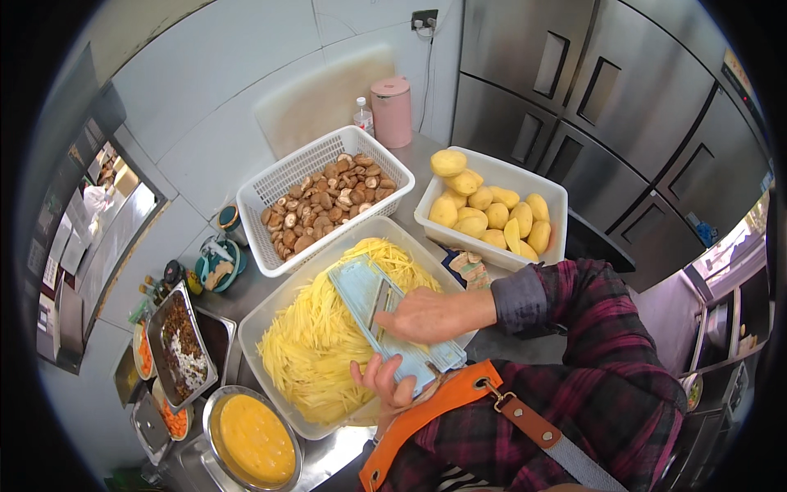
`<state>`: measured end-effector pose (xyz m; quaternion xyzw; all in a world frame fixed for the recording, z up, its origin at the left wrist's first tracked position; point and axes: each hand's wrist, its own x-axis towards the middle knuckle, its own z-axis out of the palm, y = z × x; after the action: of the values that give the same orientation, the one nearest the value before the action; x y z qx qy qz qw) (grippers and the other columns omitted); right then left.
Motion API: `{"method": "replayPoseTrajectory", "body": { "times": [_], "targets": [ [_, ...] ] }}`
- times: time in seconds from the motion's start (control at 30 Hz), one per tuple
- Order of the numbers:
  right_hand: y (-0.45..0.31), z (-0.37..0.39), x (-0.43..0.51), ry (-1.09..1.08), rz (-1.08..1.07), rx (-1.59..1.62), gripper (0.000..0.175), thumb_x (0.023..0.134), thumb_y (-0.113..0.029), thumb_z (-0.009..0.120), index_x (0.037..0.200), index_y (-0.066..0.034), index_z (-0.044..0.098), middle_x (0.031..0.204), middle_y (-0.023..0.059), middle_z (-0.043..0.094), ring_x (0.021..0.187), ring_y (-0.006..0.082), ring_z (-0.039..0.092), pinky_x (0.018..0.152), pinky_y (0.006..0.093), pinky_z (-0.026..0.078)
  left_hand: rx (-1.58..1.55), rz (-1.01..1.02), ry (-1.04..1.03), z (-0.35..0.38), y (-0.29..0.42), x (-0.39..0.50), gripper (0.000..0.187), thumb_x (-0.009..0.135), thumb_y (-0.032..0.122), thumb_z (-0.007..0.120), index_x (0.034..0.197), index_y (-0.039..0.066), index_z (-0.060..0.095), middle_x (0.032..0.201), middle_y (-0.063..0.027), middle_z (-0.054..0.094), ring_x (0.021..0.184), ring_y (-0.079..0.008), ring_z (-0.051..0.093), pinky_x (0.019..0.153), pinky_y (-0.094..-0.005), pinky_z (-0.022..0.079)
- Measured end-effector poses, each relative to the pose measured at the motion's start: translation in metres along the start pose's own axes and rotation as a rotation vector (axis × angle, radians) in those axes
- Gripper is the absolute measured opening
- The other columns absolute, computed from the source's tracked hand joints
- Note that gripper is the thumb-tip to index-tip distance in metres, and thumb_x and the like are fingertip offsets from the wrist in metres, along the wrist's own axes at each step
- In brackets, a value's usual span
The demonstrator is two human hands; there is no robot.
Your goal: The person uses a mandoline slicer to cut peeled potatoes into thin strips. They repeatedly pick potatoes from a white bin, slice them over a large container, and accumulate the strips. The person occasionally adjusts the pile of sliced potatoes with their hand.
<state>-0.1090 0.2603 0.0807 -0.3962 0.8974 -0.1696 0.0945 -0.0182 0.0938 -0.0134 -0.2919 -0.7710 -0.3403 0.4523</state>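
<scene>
A light-blue mandoline slicer [359, 289] slants across a translucent plastic tub [258, 393], its far end resting on a heap of yellow potato shreds [307, 350]. My left hand [388, 378] grips the slicer's near end, fingers curled around its edge. On the slicer's face, beside the blade, my right hand [424, 313] is closed over a potato piece. That piece is almost wholly hidden by the palm; only a bit of yellow shows below it. Peeled potatoes [482, 212] fill a white bin [556, 203] beyond my right forearm.
Behind the tub stands a white perforated basket [264, 187] of shiitake mushrooms [326, 203]. A metal bowl of yellow liquid [255, 440] sits at the near left. Steel trays [178, 347] line the left side. A pink canister [391, 114] and plastic bottle [363, 115] stand by the wall.
</scene>
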Motion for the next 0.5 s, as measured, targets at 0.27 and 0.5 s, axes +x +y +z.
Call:
{"method": "replayPoseTrajectory", "body": {
  "times": [0.27,0.5],
  "targets": [
    [0.069,0.027,0.111,0.13,0.229,-0.097,0.025,0.091,-0.011,0.043,0.102,0.0071,0.057,0.078,0.0244,0.065,0.074,0.0416,0.065,0.061,0.0503,0.05,-0.003,-0.006,-0.021,0.002,0.004,0.0,0.029,0.09,0.045,0.053,0.097,0.02,0.039,0.111,-0.0089,0.059,0.112,-0.0338,0.05,0.108,-0.0598,0.02],
    [0.01,-0.015,0.003,-0.103,-0.117,-0.076,0.019,0.084,-0.01,0.051,0.097,0.0028,0.051,0.065,0.0196,0.06,0.058,0.0376,0.062,0.049,0.048,0.046,-0.034,-0.006,-0.01,0.001,0.002,0.0,0.028,0.088,0.04,0.058,0.095,0.021,0.039,0.111,-0.0078,0.057,0.115,-0.0316,0.047,0.109,-0.0602,0.017]
  ]
}}
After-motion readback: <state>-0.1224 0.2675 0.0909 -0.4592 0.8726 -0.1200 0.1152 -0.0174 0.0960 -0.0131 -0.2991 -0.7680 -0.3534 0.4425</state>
